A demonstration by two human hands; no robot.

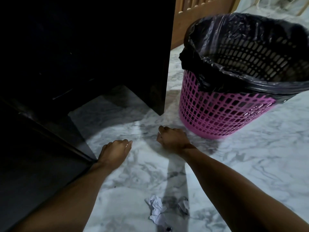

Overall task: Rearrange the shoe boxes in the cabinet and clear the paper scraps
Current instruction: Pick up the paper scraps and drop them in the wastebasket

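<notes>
Two crumpled white paper scraps lie on the marble floor near the bottom of the view, a larger paper scrap [155, 210] and a smaller paper scrap [183, 205] just right of it. My left hand [115, 152] is low over the floor with its fingers curled under, close to the corner of the dark cabinet [83, 47]. My right hand [173, 139] is also curled into a loose fist, just left of the base of the pink bin [217, 114]. I see nothing held in either hand. No shoe boxes show; the cabinet's inside is too dark.
The pink mesh waste bin has a black plastic liner [250, 47] and stands right of the cabinet. A dark cabinet door or panel [41, 156] juts out at the lower left. Wooden furniture [192, 17] stands behind. Marble floor [250, 164] stretches to the right.
</notes>
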